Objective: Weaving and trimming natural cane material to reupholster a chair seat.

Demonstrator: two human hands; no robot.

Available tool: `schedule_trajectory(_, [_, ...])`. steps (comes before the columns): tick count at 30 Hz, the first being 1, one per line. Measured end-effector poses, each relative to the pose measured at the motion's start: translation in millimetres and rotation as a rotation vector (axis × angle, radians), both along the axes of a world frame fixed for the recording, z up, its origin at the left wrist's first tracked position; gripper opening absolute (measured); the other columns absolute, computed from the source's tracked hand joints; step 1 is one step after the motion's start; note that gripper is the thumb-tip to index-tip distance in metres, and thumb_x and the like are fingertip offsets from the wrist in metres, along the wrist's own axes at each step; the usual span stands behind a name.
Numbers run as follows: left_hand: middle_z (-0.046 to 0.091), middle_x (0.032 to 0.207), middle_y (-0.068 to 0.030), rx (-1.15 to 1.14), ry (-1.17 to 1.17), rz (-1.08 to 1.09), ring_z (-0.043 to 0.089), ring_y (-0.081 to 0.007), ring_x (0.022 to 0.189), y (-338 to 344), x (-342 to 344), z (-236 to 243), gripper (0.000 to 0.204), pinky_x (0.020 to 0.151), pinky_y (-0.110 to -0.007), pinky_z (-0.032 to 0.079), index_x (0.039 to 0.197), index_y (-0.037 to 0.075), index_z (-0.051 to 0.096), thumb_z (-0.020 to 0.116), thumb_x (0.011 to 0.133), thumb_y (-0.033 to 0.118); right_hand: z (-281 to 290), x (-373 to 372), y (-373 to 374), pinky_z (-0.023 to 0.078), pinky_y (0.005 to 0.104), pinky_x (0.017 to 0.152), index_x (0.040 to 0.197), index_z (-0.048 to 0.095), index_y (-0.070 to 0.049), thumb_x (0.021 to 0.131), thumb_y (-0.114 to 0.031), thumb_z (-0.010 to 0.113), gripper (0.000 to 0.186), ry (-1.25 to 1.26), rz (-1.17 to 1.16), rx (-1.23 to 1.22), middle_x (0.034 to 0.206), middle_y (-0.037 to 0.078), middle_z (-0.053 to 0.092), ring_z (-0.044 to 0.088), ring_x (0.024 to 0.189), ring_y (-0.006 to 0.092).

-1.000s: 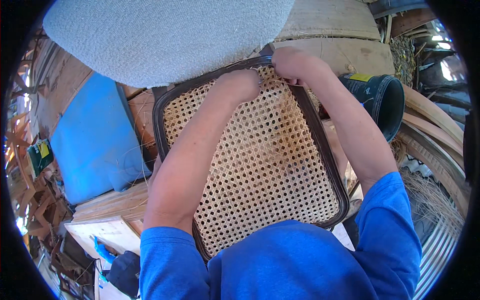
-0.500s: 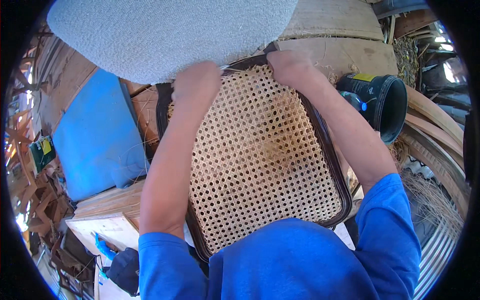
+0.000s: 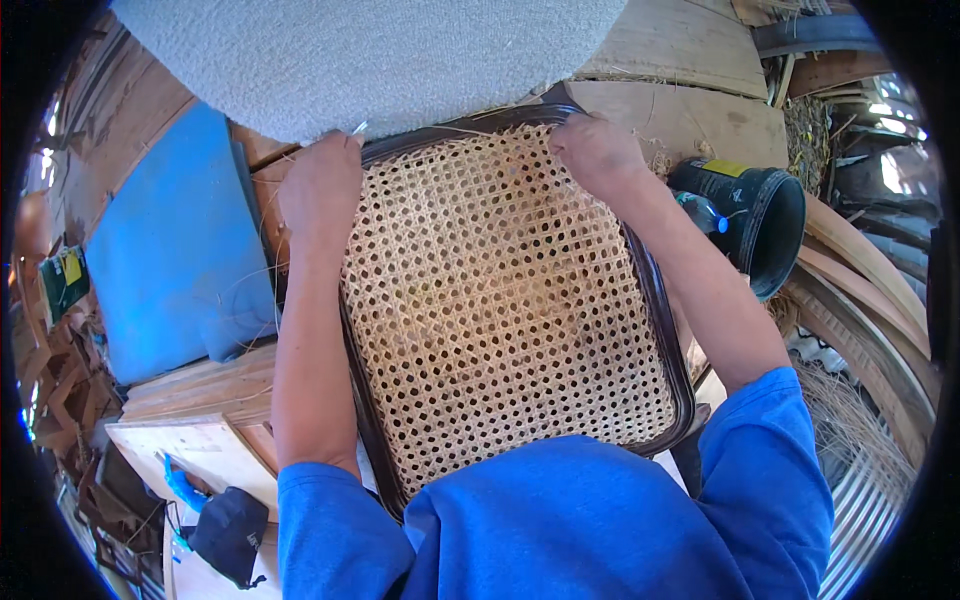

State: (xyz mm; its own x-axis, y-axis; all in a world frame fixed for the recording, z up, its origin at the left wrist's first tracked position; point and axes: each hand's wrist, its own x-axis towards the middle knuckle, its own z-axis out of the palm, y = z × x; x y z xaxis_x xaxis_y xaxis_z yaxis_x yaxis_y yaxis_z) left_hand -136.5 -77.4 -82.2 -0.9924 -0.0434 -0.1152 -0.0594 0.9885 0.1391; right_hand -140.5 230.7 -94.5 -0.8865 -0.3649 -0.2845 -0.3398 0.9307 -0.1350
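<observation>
A panel of woven cane webbing (image 3: 500,300) in a dark brown rounded frame (image 3: 668,370) lies before me, with frayed strands along its top edge. My left hand (image 3: 322,182) is closed at the upper left corner; a small pale, shiny item (image 3: 358,130) pokes up at its fingertips, too small to name. My right hand (image 3: 598,155) is at the upper right corner, fingers curled onto the webbing's edge beside the frame. My forearms run along either side of the panel.
Above lies a grey textured pad (image 3: 370,50). A blue sheet (image 3: 175,240) and stacked boards (image 3: 200,390) are left, with a black bag (image 3: 225,535) below. A dark bucket (image 3: 770,240), a bottle (image 3: 700,208) and curved wood strips (image 3: 865,280) lie right.
My left hand has moved leftward from the top middle to the upper left corner. My right hand has shifted slightly right and down, uncovering more of the frame's top.
</observation>
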Motion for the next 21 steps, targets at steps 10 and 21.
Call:
schedule_trajectory(10, [0.066,0.079,-0.0178,0.143,0.133,0.136,0.063,-0.0379,0.076,9.3,4.7,21.1,0.031,0.065,-0.048,0.048,0.091,0.009,0.063,0.049,0.094,0.036,-7.5,-53.8,-14.1,0.049,0.0390,0.082,0.096,0.066,-0.006,0.081,-0.017,0.060,0.019,-0.387,0.188,-0.123,0.095,0.014,0.066,0.063,0.092,0.0304])
schedule_trajectory(21, [0.065,0.080,-0.0181,0.250,-0.092,0.167,0.061,-0.0383,0.076,11.8,-1.0,47.4,0.034,0.066,-0.044,0.046,0.094,0.007,0.064,0.051,0.092,0.039,-20.0,-50.5,-18.3,0.049,0.0393,0.083,0.097,0.066,-0.006,0.081,-0.017,0.061,0.020,-0.386,0.065,-0.161,0.094,0.015,0.066,0.063,0.094,0.0307])
